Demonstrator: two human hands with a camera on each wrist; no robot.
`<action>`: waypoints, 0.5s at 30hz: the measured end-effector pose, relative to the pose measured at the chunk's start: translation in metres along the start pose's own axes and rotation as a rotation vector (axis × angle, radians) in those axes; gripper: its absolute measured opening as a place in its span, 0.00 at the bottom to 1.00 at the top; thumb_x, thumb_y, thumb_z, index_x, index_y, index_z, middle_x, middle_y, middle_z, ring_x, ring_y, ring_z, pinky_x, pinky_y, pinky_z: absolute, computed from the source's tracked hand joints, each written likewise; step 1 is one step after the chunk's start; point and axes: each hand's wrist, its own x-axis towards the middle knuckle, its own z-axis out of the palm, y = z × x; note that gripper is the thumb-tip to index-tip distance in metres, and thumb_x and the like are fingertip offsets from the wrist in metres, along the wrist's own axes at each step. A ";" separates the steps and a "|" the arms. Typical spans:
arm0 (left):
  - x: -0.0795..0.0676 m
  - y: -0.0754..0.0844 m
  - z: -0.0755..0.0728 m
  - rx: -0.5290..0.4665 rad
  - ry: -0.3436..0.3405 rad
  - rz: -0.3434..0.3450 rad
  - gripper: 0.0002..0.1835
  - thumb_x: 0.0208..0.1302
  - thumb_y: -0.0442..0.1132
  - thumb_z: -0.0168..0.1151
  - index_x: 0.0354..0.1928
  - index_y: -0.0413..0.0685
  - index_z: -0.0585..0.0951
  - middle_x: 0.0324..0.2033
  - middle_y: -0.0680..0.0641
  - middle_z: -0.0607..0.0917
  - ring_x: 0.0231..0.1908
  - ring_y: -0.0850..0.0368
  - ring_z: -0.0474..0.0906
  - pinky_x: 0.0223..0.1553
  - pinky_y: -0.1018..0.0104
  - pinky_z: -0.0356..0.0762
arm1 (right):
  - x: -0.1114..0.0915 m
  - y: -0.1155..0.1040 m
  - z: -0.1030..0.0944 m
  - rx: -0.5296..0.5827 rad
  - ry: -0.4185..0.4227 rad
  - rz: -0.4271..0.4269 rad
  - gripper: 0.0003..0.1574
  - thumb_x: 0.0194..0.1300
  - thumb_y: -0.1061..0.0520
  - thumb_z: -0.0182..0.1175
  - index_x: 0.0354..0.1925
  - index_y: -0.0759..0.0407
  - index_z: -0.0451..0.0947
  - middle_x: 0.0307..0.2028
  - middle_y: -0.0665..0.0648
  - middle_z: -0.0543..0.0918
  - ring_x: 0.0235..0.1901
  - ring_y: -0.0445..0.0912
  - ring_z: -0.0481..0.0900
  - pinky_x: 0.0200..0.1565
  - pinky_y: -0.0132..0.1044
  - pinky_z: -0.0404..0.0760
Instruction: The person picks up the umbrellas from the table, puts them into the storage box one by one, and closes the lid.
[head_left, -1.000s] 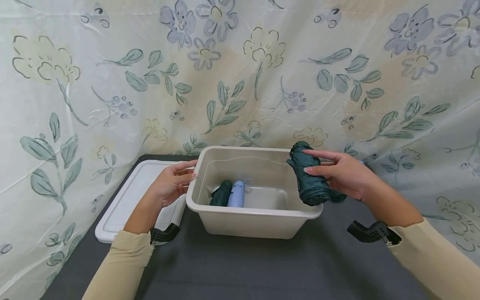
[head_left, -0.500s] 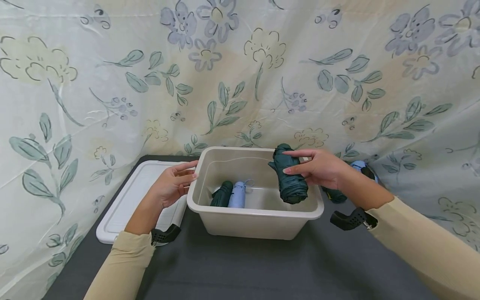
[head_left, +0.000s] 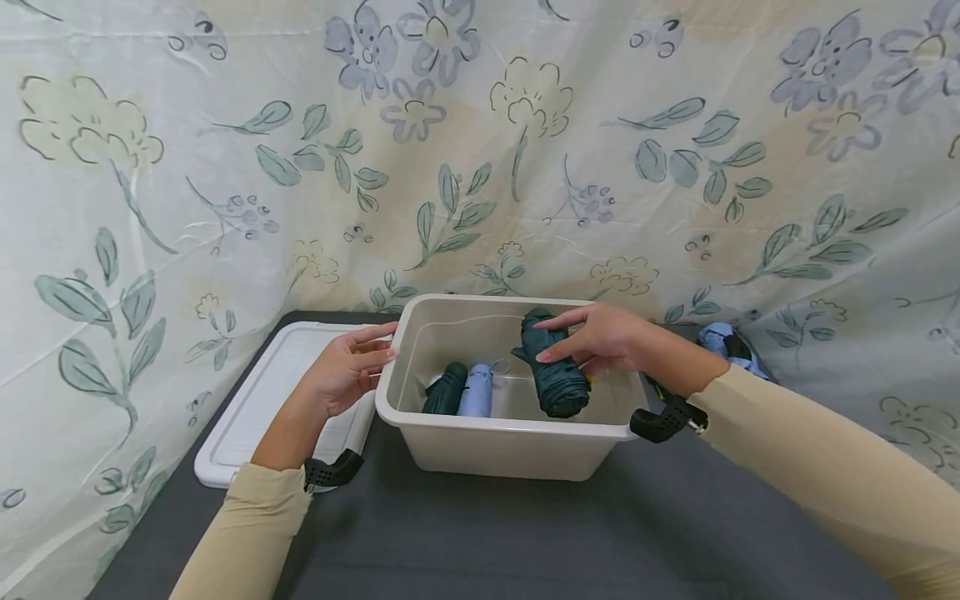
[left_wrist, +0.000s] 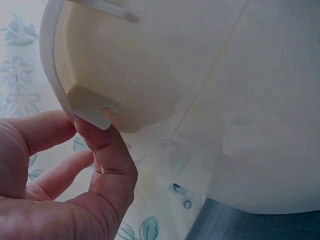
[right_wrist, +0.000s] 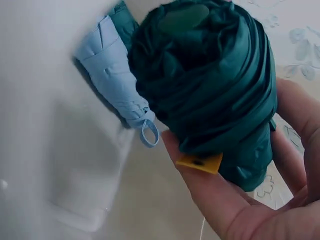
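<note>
My right hand (head_left: 603, 337) grips a rolled dark green folding umbrella (head_left: 553, 367) inside the right half of a beige plastic storage bin (head_left: 495, 425). The right wrist view shows the held umbrella (right_wrist: 205, 95) close up, with a small yellow tag (right_wrist: 200, 162) by the thumb. At the bin's left end, my left hand (head_left: 345, 371) pinches the rim; the left wrist view has the fingers (left_wrist: 110, 165) bent at the rim's underside. Side by side in the bin's left part lie another dark green umbrella (head_left: 446, 388) and a light blue umbrella (head_left: 477, 390) with a wrist loop.
A white lid (head_left: 262, 400) lies flat left of the bin. Beyond the right forearm, a blue and black bundle (head_left: 727, 343) is partly hidden. The table has a dark grey cloth (head_left: 465, 533), with a floral curtain (head_left: 480, 150) behind it.
My right hand has carried the green umbrella left, from over the bin's right rim to inside the bin. The blue bundle behind the arm has come into view. My left hand has stayed at the rim.
</note>
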 end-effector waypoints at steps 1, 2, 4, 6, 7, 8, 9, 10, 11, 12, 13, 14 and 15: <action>0.000 0.000 0.000 0.001 0.001 0.000 0.34 0.72 0.36 0.64 0.76 0.43 0.66 0.47 0.51 0.85 0.43 0.58 0.89 0.48 0.62 0.88 | 0.002 -0.002 0.002 -0.020 -0.005 0.010 0.45 0.56 0.56 0.78 0.71 0.48 0.74 0.64 0.68 0.78 0.50 0.56 0.88 0.51 0.50 0.88; -0.001 0.000 0.000 0.000 0.002 0.000 0.34 0.72 0.36 0.64 0.76 0.43 0.66 0.47 0.51 0.85 0.43 0.58 0.89 0.48 0.62 0.88 | 0.004 -0.003 0.004 -0.036 -0.012 0.020 0.45 0.56 0.56 0.79 0.70 0.48 0.75 0.64 0.67 0.79 0.51 0.56 0.88 0.52 0.50 0.88; -0.001 0.000 0.000 -0.002 0.001 0.002 0.34 0.72 0.36 0.64 0.76 0.43 0.66 0.47 0.51 0.85 0.43 0.58 0.88 0.48 0.62 0.88 | 0.007 -0.007 0.008 -0.079 -0.014 0.035 0.44 0.54 0.55 0.79 0.69 0.48 0.76 0.63 0.66 0.80 0.51 0.56 0.88 0.51 0.49 0.88; -0.001 0.000 0.000 -0.006 0.002 0.001 0.34 0.72 0.36 0.64 0.76 0.43 0.66 0.47 0.51 0.85 0.44 0.58 0.89 0.48 0.62 0.88 | 0.011 -0.010 0.011 -0.117 -0.022 0.048 0.44 0.54 0.54 0.80 0.68 0.48 0.77 0.61 0.65 0.82 0.49 0.55 0.89 0.50 0.48 0.89; -0.001 -0.001 0.000 -0.008 0.000 0.001 0.34 0.72 0.36 0.64 0.76 0.43 0.66 0.48 0.51 0.85 0.44 0.57 0.88 0.48 0.62 0.88 | 0.013 -0.011 0.013 -0.128 -0.021 0.056 0.43 0.53 0.54 0.80 0.67 0.48 0.78 0.59 0.64 0.83 0.47 0.54 0.89 0.49 0.47 0.89; -0.001 -0.001 -0.001 -0.009 -0.002 0.002 0.34 0.72 0.36 0.64 0.76 0.43 0.66 0.48 0.50 0.86 0.44 0.57 0.88 0.48 0.62 0.88 | 0.016 -0.011 0.014 -0.143 -0.025 0.062 0.43 0.53 0.54 0.80 0.67 0.48 0.79 0.58 0.63 0.85 0.45 0.53 0.90 0.47 0.46 0.90; -0.001 -0.001 -0.001 -0.010 -0.002 0.002 0.34 0.72 0.36 0.64 0.76 0.43 0.66 0.48 0.50 0.86 0.44 0.57 0.89 0.48 0.62 0.88 | 0.018 -0.012 0.015 -0.165 -0.027 0.068 0.42 0.53 0.54 0.80 0.66 0.47 0.79 0.56 0.62 0.86 0.42 0.51 0.90 0.45 0.44 0.90; -0.001 -0.001 -0.001 -0.010 -0.003 0.002 0.33 0.72 0.36 0.64 0.76 0.43 0.66 0.48 0.50 0.86 0.44 0.57 0.89 0.48 0.62 0.88 | 0.021 -0.012 0.016 -0.175 -0.037 0.075 0.42 0.53 0.54 0.80 0.66 0.47 0.79 0.55 0.61 0.87 0.39 0.50 0.89 0.44 0.43 0.90; -0.001 -0.001 -0.001 -0.011 -0.003 0.002 0.33 0.72 0.36 0.64 0.76 0.43 0.66 0.47 0.50 0.86 0.44 0.57 0.89 0.48 0.62 0.88 | 0.023 -0.012 0.017 -0.188 -0.042 0.080 0.41 0.54 0.54 0.80 0.66 0.47 0.79 0.53 0.60 0.88 0.37 0.49 0.89 0.42 0.41 0.89; -0.001 -0.001 -0.001 -0.009 -0.004 0.003 0.34 0.71 0.36 0.64 0.76 0.43 0.66 0.47 0.50 0.86 0.44 0.57 0.89 0.48 0.62 0.88 | 0.025 -0.012 0.018 -0.200 -0.044 0.085 0.41 0.54 0.54 0.80 0.66 0.47 0.80 0.52 0.60 0.88 0.35 0.48 0.88 0.41 0.40 0.89; -0.001 -0.001 -0.001 -0.009 -0.005 0.005 0.33 0.71 0.36 0.64 0.76 0.43 0.66 0.47 0.50 0.86 0.43 0.57 0.89 0.47 0.62 0.88 | 0.027 -0.012 0.019 -0.209 -0.047 0.091 0.40 0.54 0.54 0.80 0.66 0.47 0.80 0.52 0.59 0.88 0.33 0.47 0.86 0.39 0.39 0.88; -0.001 -0.001 -0.001 -0.009 -0.005 0.005 0.33 0.71 0.36 0.65 0.76 0.43 0.66 0.47 0.50 0.86 0.43 0.57 0.89 0.47 0.62 0.88 | 0.030 -0.011 0.020 -0.223 -0.054 0.093 0.40 0.55 0.53 0.79 0.66 0.47 0.80 0.52 0.59 0.88 0.32 0.47 0.85 0.39 0.38 0.88; 0.000 -0.001 -0.001 -0.008 -0.004 0.006 0.33 0.71 0.36 0.65 0.76 0.43 0.67 0.46 0.50 0.86 0.43 0.57 0.89 0.47 0.62 0.88 | 0.032 -0.011 0.020 -0.239 -0.057 0.095 0.40 0.55 0.53 0.79 0.66 0.46 0.79 0.54 0.59 0.87 0.32 0.46 0.85 0.38 0.38 0.87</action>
